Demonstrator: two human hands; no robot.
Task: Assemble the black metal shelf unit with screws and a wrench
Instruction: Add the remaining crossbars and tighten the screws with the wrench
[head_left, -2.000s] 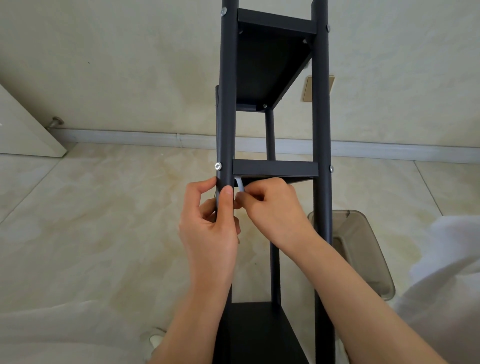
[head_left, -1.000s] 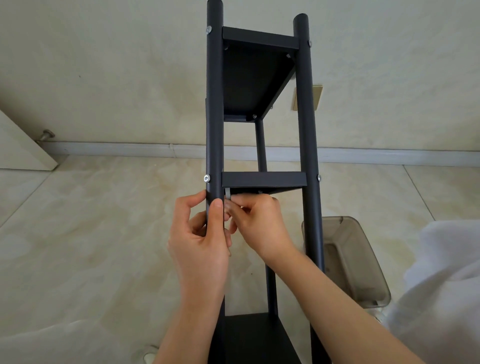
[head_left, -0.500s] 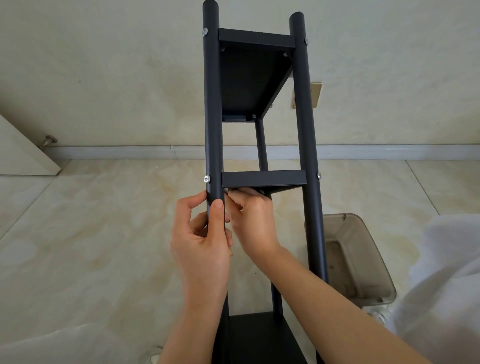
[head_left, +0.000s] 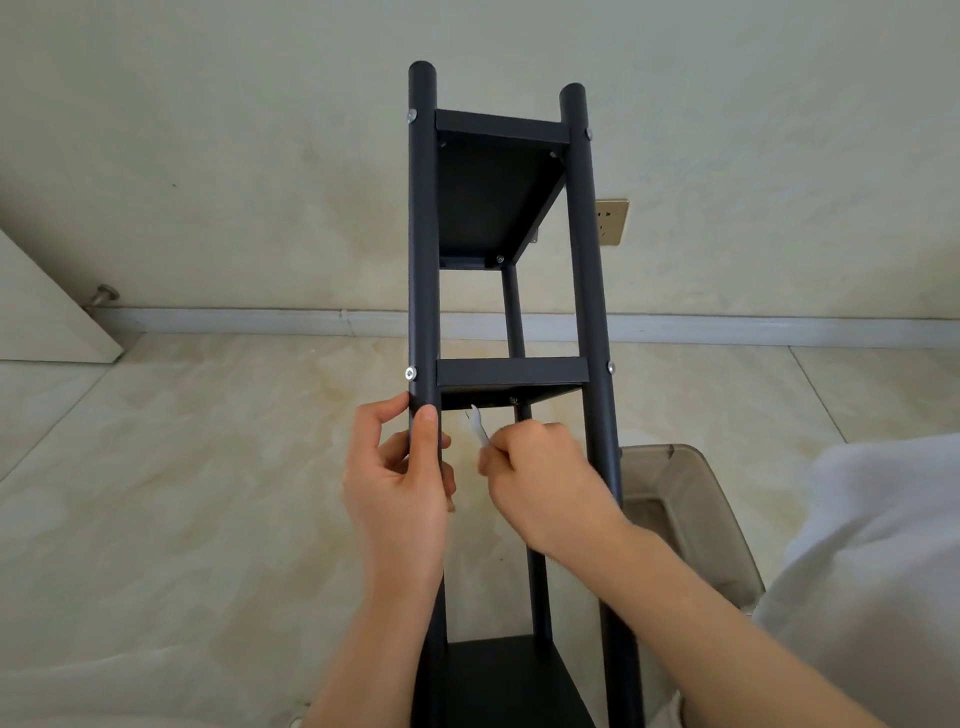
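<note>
The black metal shelf unit (head_left: 511, 371) stands before me with three shelf trays between round posts. Silver screw heads (head_left: 411, 373) show on the posts at each tray. My left hand (head_left: 400, 478) grips the front left post (head_left: 423, 260) just under the middle tray. My right hand (head_left: 545, 478) holds a small silver wrench (head_left: 479, 427), whose open end points up at the underside of the middle tray, near a screw (head_left: 513, 400) there. The wrench's handle is hidden in my fist.
A smoky clear plastic bin (head_left: 691, 514) sits on the tiled floor right of the unit. A wall socket (head_left: 612, 221) is behind the right post. A door edge with a stopper (head_left: 104, 295) is at the left. White cloth (head_left: 883, 561) covers the lower right.
My right hand has drawn down and right from under the middle tray, so the wrench now shows below it. The view has tilted up, showing the posts' tops. My left hand keeps its hold.
</note>
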